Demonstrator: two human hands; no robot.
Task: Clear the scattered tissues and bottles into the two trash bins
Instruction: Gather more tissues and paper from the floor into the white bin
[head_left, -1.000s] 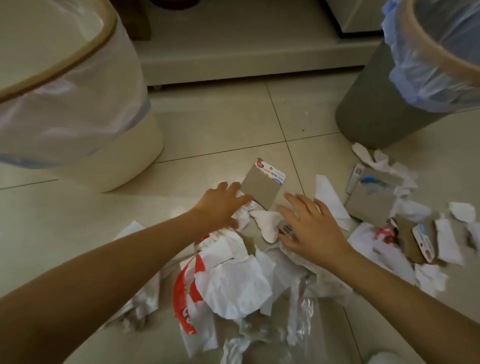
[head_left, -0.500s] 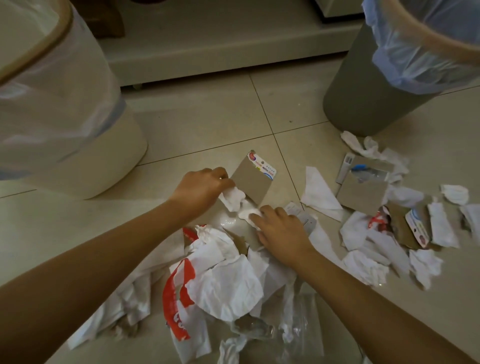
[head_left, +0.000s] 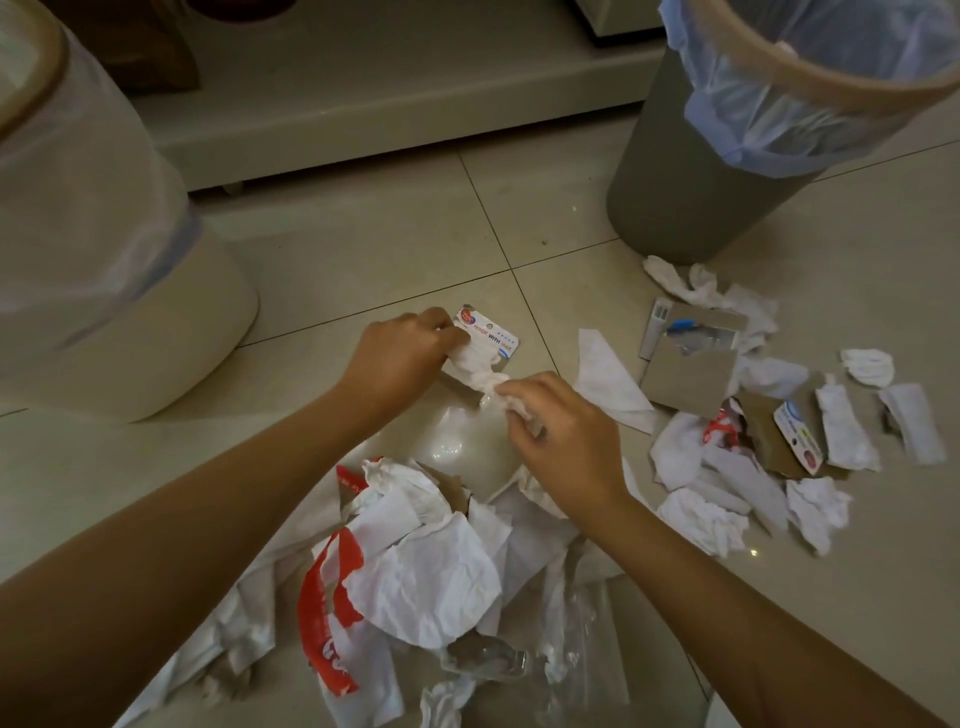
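My left grip (head_left: 402, 353) is clamped on one end of a crumpled white tissue (head_left: 475, 370), pinching it together with the corner of a printed cardboard card (head_left: 488, 335); my right grip (head_left: 558, 441) is clamped on the other end, knuckles up. The tissue stretches between them as a short twisted rope, its long axis running from about ten o'clock at the left hand down to four o'clock at the right, just off the tiled floor (head_left: 395, 249). Working left to right: the cream bin (head_left: 130, 312) with its clear liner stands at nine o'clock, near my left forearm; the main heap of tissues and a red-and-white plastic bag (head_left: 332, 608) lies at six o'clock, below both wrists; a flat white tissue (head_left: 608, 384) sits at three o'clock just beside the right hand; farther right is a second scatter of tissues and cardboard pieces (head_left: 685, 374); the grey bin (head_left: 691, 176) with a blue liner stands at one o'clock. I see no bottle clearly, only some clear plastic at the bottom edge. I judge the cream bin nearer for the left hand, and the grey one for the right, so whichever hand lets go decides where this tissue travels.
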